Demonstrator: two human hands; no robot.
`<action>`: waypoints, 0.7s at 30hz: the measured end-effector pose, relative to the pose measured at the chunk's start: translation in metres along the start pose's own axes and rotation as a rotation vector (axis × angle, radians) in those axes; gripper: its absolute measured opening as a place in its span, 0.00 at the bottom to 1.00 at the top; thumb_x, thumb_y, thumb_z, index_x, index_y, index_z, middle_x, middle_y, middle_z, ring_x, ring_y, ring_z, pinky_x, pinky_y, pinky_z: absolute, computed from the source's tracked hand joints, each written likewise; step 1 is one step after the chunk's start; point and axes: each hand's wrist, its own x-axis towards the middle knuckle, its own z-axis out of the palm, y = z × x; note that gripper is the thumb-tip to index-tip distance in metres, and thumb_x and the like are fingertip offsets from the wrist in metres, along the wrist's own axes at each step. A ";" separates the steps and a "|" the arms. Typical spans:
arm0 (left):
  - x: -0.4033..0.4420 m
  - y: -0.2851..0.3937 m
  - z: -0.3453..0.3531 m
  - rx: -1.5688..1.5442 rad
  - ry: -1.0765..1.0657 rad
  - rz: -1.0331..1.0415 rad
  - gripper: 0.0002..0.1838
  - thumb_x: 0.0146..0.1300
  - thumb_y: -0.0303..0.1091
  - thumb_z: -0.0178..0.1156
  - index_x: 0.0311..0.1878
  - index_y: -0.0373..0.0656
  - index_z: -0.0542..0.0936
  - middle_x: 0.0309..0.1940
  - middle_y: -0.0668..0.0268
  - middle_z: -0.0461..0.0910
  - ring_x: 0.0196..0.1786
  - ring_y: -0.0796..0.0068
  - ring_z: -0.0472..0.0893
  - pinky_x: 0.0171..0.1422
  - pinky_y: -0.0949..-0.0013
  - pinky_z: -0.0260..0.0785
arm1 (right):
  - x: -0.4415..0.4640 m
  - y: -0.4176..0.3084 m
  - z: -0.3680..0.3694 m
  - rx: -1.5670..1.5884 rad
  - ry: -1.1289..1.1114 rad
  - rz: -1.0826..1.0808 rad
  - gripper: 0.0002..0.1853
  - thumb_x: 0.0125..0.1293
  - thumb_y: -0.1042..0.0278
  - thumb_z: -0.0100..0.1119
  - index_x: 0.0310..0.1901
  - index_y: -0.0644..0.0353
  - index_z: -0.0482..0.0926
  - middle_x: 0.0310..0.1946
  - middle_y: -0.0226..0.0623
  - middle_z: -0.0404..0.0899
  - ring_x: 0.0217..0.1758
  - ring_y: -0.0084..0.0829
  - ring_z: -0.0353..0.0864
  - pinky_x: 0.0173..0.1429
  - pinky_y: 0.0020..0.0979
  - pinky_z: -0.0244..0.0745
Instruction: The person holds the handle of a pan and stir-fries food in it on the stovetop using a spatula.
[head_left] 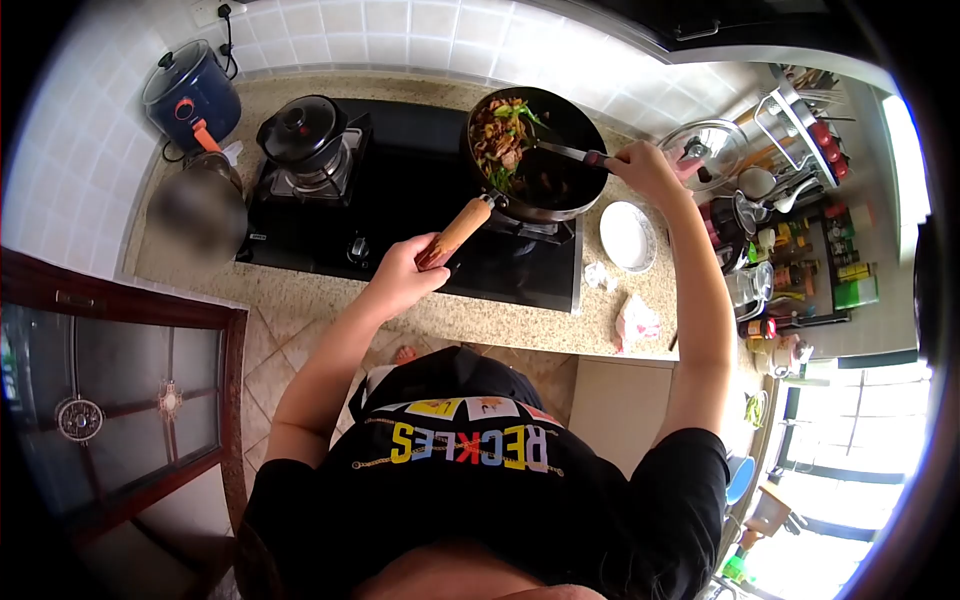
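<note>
My left hand is wrapped round the wooden handle of a dark wok on the right burner. The wok is tilted, and stir-fried meat with green vegetables lies against its left side. My right hand grips the dark handle of a metal spatula, whose head reaches into the wok beside the food. Just right of the wok, near my right forearm, stands a white plate on the counter.
A lidded black pot sits on the left burner, with a blue cooker behind it to the left. Crumpled white and pink packaging lies at the counter's front. A glass lid and bottles stand at the right.
</note>
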 end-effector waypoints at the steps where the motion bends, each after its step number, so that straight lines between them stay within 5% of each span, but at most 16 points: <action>1: 0.001 -0.002 0.000 -0.013 0.003 0.008 0.26 0.54 0.22 0.61 0.58 0.32 0.71 0.43 0.67 0.77 0.42 0.84 0.74 0.47 0.77 0.68 | -0.009 -0.008 -0.001 0.004 -0.004 0.000 0.18 0.55 0.53 0.62 0.27 0.63 0.81 0.19 0.47 0.76 0.25 0.44 0.79 0.36 0.38 0.74; 4: -0.003 -0.001 0.004 -0.073 0.021 0.001 0.25 0.55 0.23 0.61 0.58 0.32 0.72 0.44 0.67 0.78 0.43 0.83 0.75 0.48 0.76 0.68 | -0.049 -0.047 -0.028 -0.137 0.043 -0.073 0.11 0.53 0.60 0.61 0.34 0.58 0.82 0.32 0.46 0.80 0.40 0.47 0.79 0.46 0.43 0.74; 14: -0.002 -0.002 0.008 -0.094 0.034 -0.007 0.24 0.57 0.24 0.61 0.58 0.34 0.72 0.45 0.68 0.78 0.44 0.84 0.75 0.48 0.78 0.67 | -0.099 -0.081 -0.055 -0.378 0.047 -0.348 0.07 0.54 0.65 0.62 0.32 0.58 0.80 0.25 0.41 0.78 0.34 0.43 0.80 0.38 0.41 0.73; 17: -0.004 0.001 0.007 -0.076 0.036 -0.005 0.24 0.57 0.24 0.61 0.58 0.34 0.72 0.44 0.68 0.78 0.42 0.85 0.75 0.44 0.79 0.67 | -0.069 -0.080 -0.024 -0.487 0.019 -0.175 0.05 0.57 0.72 0.55 0.30 0.58 0.81 0.29 0.40 0.83 0.34 0.40 0.84 0.36 0.36 0.80; 21: -0.006 0.005 0.006 -0.113 0.064 -0.058 0.24 0.57 0.25 0.61 0.58 0.35 0.72 0.43 0.69 0.78 0.37 0.87 0.73 0.37 0.81 0.65 | -0.046 -0.043 -0.037 -0.400 0.139 -0.005 0.07 0.58 0.67 0.55 0.33 0.59 0.82 0.34 0.47 0.82 0.39 0.44 0.83 0.42 0.39 0.79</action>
